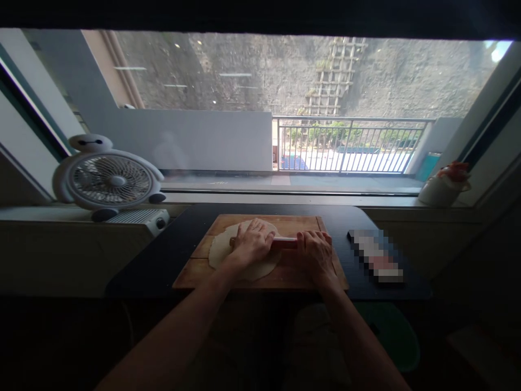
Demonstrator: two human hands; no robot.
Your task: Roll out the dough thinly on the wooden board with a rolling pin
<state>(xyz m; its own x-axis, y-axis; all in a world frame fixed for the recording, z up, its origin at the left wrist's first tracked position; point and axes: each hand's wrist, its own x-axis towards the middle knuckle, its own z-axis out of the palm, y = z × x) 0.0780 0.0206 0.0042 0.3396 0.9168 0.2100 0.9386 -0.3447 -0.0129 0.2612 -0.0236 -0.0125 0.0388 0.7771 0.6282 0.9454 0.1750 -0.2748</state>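
A flat, pale, roughly round sheet of dough [220, 251] lies on the left part of a wooden board [301, 274]. Across it and the bare wood to its right runs a rolling pin [285, 243], reddish where it shows between my hands. My left hand [255, 239] is closed over the pin's left part, above the dough. Toward the board's right edge, my right hand [315, 250] wraps round the pin's other end. Both palms face down and hide much of the pin.
The board rests on a dark table [154, 271]. A phone-like slab [376, 258], its surface blurred out, lies to the right. A white fan [116, 182] stands at the left, and a white pot [439, 190] sits on the right windowsill. Below the table's right side is a green round thing [391, 331].
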